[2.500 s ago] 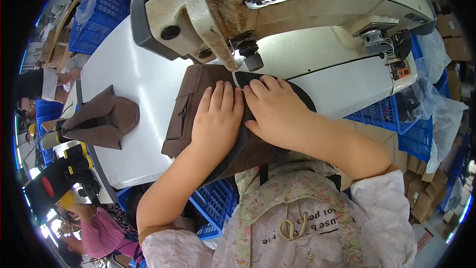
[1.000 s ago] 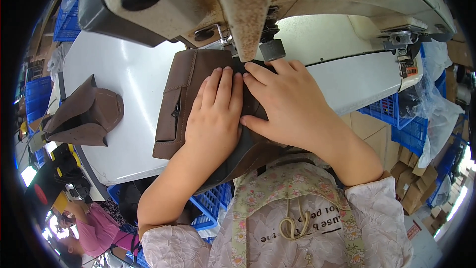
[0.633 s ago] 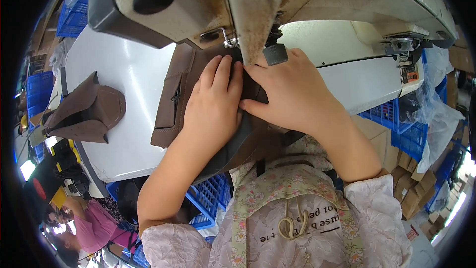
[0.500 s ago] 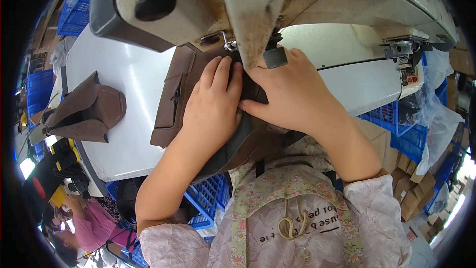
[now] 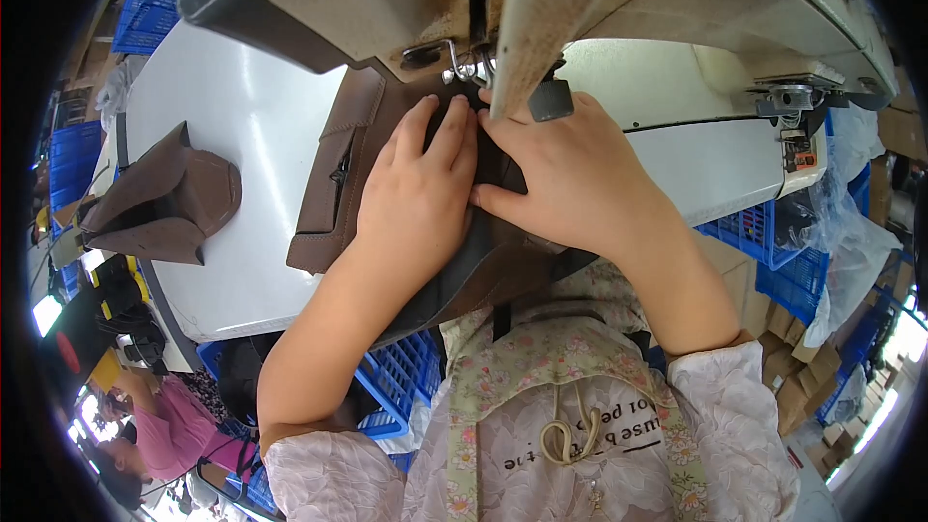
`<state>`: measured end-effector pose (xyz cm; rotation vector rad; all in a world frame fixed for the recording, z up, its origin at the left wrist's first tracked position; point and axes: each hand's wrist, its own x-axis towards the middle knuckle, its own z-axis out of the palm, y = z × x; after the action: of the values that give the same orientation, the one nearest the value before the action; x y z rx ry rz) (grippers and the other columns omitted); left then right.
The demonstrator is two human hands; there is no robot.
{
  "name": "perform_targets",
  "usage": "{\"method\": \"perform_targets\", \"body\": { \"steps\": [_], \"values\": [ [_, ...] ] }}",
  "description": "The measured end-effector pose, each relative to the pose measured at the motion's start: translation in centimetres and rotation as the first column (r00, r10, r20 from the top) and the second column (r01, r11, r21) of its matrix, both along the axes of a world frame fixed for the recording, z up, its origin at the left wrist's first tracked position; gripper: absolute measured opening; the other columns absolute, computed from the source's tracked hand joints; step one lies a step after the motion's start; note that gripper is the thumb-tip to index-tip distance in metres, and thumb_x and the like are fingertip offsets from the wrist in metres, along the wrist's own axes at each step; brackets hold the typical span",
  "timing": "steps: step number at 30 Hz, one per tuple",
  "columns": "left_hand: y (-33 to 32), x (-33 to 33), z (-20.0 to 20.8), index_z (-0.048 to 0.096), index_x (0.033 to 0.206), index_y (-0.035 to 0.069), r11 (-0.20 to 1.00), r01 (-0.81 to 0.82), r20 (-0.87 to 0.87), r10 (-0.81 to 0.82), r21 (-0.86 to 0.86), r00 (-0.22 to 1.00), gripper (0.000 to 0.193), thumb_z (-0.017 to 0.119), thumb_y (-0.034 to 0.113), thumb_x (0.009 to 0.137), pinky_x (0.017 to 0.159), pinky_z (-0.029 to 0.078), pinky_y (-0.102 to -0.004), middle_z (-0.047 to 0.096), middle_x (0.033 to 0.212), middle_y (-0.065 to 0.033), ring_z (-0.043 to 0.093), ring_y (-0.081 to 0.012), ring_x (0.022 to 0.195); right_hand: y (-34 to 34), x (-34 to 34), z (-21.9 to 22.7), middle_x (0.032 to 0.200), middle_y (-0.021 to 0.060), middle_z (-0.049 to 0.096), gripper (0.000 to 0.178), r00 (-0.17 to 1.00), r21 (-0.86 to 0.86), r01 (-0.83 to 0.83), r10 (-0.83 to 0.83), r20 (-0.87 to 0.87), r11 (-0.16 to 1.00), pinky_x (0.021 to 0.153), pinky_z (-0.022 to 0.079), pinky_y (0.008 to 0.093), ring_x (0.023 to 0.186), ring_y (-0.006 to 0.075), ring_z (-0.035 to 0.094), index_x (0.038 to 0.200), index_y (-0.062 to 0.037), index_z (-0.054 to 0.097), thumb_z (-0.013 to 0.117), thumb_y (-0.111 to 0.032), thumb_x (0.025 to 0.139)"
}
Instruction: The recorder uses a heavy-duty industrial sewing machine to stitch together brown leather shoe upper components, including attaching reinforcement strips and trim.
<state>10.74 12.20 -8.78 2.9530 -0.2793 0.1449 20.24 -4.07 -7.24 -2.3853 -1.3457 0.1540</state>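
Note:
A brown leather bag piece [image 5: 340, 159] with a stitched pocket and a dark fastener lies on the white sewing machine table, its far end under the sewing head [image 5: 387, 24]. My left hand [image 5: 418, 184] rests flat on the leather, fingers stretched toward the metal presser parts [image 5: 472, 70]. Close beside it, my right hand [image 5: 575, 169] lies on the same work with its thumb pointing left. Some of its fingertips are hidden behind the machine's pale guard. The leather's near part droops over the table edge toward my lap.
On the left of the table [image 5: 242, 304] stands a folded brown leather piece [image 5: 215, 195]. Blue plastic crates [image 5: 406, 377] are below the table, with another crate [image 5: 793, 280] and cardboard boxes [image 5: 802, 377] at right. A person in pink [image 5: 174, 425] sits at lower left.
The view has shifted slightly, and more of the presser parts shows between the machine's covers. My left fingers are a bit more spread; both hands stay on the leather.

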Motion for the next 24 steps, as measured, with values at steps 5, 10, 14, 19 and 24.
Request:
{"method": "perform_targets", "body": {
  "steps": [5,10,14,19,24],
  "values": [
    [-0.1,-0.2,-0.2,0.061,0.125,-0.008,0.999,0.01,0.018,-0.011,0.046,1.0,0.056,0.065,0.015,0.074,0.106,0.046,-0.0451,0.054,0.139,-0.0172,0.05,-0.0378,0.128,0.3,-0.2,0.6,0.084,0.0094,0.069,0.037,1.0,-0.001,0.007,-0.007,0.024,1.0,0.077,0.05,0.0393,0.092,0.0282,0.063,0.087,-0.0032,0.071,0.081,-0.035,0.071],
    [-0.1,-0.2,-0.6,0.062,0.124,-0.007,0.999,0.011,0.047,-0.013,0.044,0.999,0.053,0.061,0.016,0.077,0.108,0.044,-0.0459,0.055,0.138,-0.0173,0.051,-0.0375,0.127,0.5,-0.4,1.0,0.102,0.0109,0.068,0.047,1.0,-0.1,0.002,-0.001,0.013,0.995,0.082,0.051,0.0415,0.092,0.0294,0.066,0.105,-0.0023,0.068,0.079,-0.035,0.073],
    [0.1,-0.1,-1.0,0.063,0.122,-0.006,0.999,0.018,0.081,-0.021,0.037,0.996,0.049,0.059,0.016,0.078,0.109,0.042,-0.0459,0.056,0.137,-0.0175,0.052,-0.0371,0.125,0.7,-0.5,0.7,0.079,0.0099,0.07,0.037,0.999,-0.045,0.021,-0.019,0.038,0.999,0.077,0.05,0.0389,0.088,0.0283,0.064,0.088,-0.0026,0.071,0.081,-0.033,0.07],
    [0.0,-0.1,-0.9,0.063,0.122,-0.006,0.999,0.018,0.093,-0.023,0.051,0.995,0.048,0.058,0.016,0.079,0.109,0.042,-0.0461,0.057,0.137,-0.0177,0.052,-0.0371,0.124,0.7,-0.8,1.0,0.078,0.0098,0.07,0.037,0.999,-0.048,0.028,-0.026,0.031,0.998,0.077,0.051,0.0385,0.087,0.0284,0.064,0.089,-0.0018,0.071,0.081,-0.032,0.07],
    [0.1,-0.1,-0.9,0.063,0.122,-0.006,0.999,0.022,0.084,-0.026,0.045,0.996,0.049,0.058,0.016,0.079,0.109,0.042,-0.0466,0.057,0.137,-0.0179,0.052,-0.0373,0.124,0.7,-0.7,0.9,0.078,0.0101,0.07,0.037,1.0,-0.052,0.025,-0.024,0.014,0.998,0.076,0.052,0.04,0.088,0.0296,0.064,0.088,-0.001,0.071,0.082,-0.031,0.069]
  ]
}}
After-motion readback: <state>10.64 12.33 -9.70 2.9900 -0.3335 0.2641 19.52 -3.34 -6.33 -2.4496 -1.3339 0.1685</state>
